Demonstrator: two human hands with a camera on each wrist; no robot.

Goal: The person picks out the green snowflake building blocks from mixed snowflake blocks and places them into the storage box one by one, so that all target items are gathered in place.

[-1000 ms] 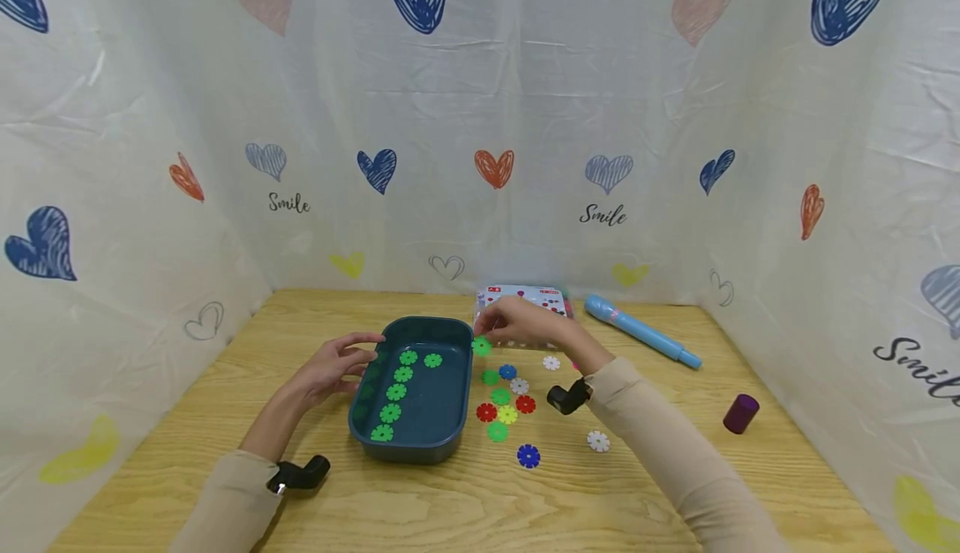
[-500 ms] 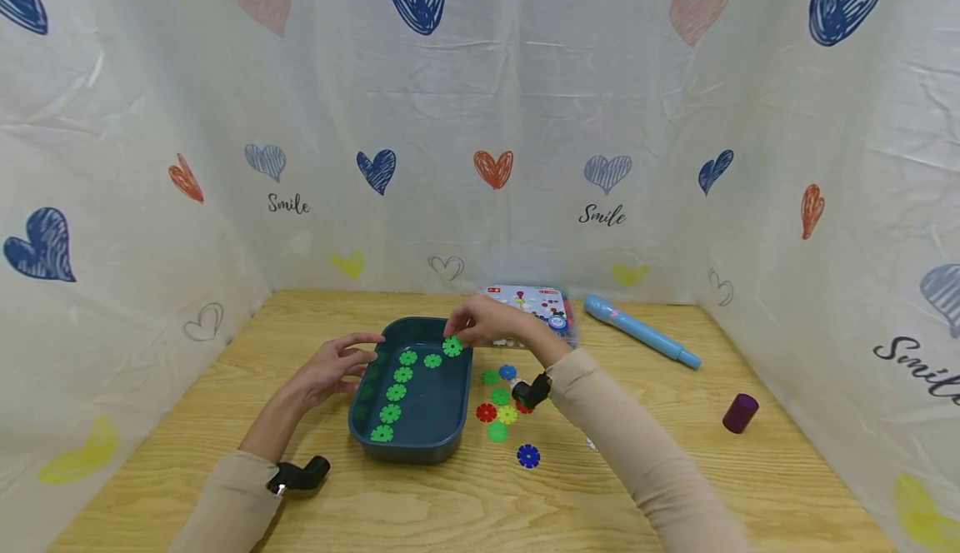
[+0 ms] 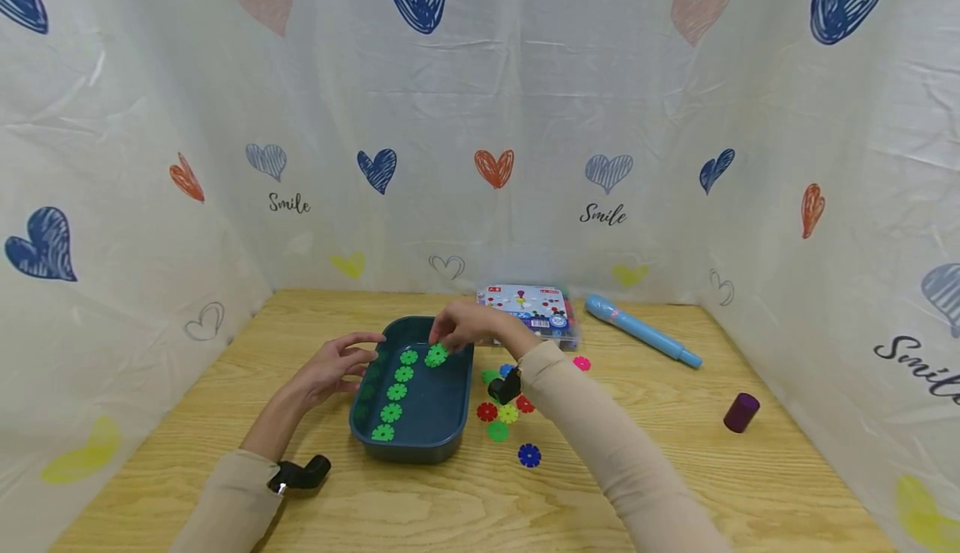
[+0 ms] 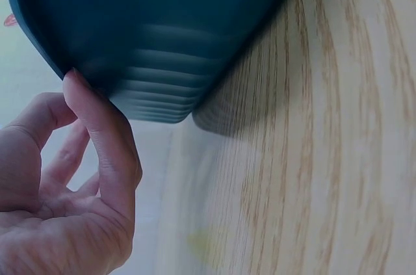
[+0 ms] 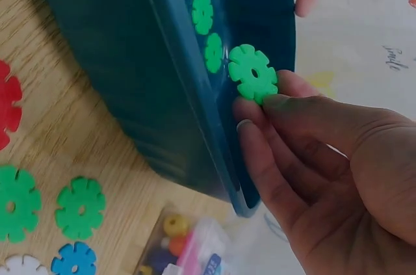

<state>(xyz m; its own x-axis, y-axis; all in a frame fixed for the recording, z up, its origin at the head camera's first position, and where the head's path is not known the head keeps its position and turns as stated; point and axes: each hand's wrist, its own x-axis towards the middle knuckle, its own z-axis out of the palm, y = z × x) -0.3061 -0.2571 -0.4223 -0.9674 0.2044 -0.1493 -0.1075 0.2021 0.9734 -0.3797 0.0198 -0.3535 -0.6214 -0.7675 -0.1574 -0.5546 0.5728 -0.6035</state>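
Observation:
Inside a dark teal plastic bin [image 3: 414, 454], my right hand [image 3: 467, 326] pinches a green notched interlocking disc [image 5: 252, 73] between thumb and fingers, tilted above the bin floor. Several more green discs [image 3: 396, 391] lie in a line along the bin's left side. The held disc overlaps the spot beside the far end of that line in the head view. My left hand [image 3: 333, 367] is at the bin's left rim with loosely bent fingers. In the left wrist view, its thumb [image 4: 104, 132] touches the rim from outside.
Loose discs lie right of the bin, among them a red disc [image 3: 487, 412], a yellow disc [image 3: 507, 414], a dark blue disc [image 3: 529, 455] and a pink disc [image 3: 582, 363]. Behind are a clear boxed set [image 3: 534, 307], a light blue microphone-shaped toy [image 3: 641, 332] and a purple cylinder [image 3: 741, 413].
My right hand has carried the green disc leftward from the bin's right rim to inside the bin, and lower. My left hand has stayed at the left rim.

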